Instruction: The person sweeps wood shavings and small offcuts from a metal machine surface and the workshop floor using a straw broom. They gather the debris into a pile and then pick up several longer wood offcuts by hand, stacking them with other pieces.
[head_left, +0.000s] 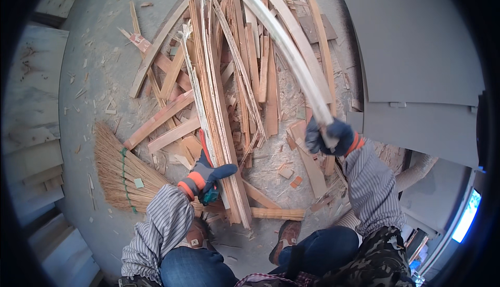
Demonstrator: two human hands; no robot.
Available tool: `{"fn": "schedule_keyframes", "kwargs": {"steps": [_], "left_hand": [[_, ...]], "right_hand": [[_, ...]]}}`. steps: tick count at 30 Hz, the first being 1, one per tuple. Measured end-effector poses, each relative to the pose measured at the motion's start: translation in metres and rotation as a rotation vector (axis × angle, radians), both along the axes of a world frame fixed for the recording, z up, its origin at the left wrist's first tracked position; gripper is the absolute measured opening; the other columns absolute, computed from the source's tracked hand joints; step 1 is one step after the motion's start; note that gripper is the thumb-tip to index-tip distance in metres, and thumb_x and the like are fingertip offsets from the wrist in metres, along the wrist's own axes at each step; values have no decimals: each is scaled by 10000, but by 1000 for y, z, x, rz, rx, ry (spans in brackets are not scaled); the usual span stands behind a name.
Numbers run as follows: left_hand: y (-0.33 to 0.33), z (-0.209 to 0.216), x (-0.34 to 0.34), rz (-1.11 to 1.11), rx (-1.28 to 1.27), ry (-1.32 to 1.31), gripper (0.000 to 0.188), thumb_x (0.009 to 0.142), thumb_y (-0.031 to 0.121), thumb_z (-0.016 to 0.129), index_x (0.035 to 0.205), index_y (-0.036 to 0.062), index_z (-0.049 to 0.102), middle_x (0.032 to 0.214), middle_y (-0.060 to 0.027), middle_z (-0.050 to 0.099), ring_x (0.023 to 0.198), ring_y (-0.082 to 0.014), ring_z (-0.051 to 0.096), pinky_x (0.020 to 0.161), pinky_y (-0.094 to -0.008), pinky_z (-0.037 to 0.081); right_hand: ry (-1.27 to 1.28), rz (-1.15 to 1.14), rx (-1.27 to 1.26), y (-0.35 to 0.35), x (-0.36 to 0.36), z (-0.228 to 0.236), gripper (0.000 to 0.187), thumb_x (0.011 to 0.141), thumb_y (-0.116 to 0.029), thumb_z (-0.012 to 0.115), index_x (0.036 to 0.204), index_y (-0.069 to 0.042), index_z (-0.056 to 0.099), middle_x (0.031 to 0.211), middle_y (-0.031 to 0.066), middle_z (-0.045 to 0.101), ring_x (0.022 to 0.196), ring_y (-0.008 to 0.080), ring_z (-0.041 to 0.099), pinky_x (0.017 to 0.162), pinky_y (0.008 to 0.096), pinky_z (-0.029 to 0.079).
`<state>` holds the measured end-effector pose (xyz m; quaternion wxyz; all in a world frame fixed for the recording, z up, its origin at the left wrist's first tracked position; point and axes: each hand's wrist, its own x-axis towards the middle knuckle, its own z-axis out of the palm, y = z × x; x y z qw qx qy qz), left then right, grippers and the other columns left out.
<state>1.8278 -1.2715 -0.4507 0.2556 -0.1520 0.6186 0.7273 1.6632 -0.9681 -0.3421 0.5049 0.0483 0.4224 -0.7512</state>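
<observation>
We see the gloved right hand (329, 137) raised, fist closed round a long pale strip (284, 47) — the left hand (208, 175) clasps thin veneer sheets (221, 146) on the scrap-wood pile (250, 73), beside a straw broom (117, 170).

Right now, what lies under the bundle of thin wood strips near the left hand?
Under the bundle of thin wood strips lie crossed wooden offcuts, chips and a straw broom. The floor directly beneath it is covered.

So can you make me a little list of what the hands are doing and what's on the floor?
left hand: gloved, gripping a bundle of thin wood strips
right hand: gloved, holding a long pale strip, blurred
floor: grey, strewn with wood chips
pile: wood offcuts lying crisscross
broom: straw, beside the left arm
</observation>
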Motion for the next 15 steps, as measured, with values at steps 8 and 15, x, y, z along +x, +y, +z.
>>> {"fn": "schedule_keyframes", "kwargs": {"steps": [8, 15], "left_hand": [[0, 5, 0, 13, 43, -15, 639, 678, 206, 714, 1194, 17, 387, 1038, -85, 530, 947, -179, 512, 810, -305, 439], [2, 3, 0, 20, -11, -58, 627, 674, 197, 720, 1182, 23, 396, 1028, -89, 535, 929, -190, 525, 795, -316, 455]], "right_hand": [[-265, -220, 210, -16, 31, -44, 458, 816, -349, 549, 1088, 10, 467, 789, 106, 574, 548, 121, 544, 391, 194, 431], [-294, -131, 516, -32, 42, -65, 621, 786, -601, 443, 882, 4, 544, 634, 114, 552, 427, 143, 516, 325, 209, 397]]}}
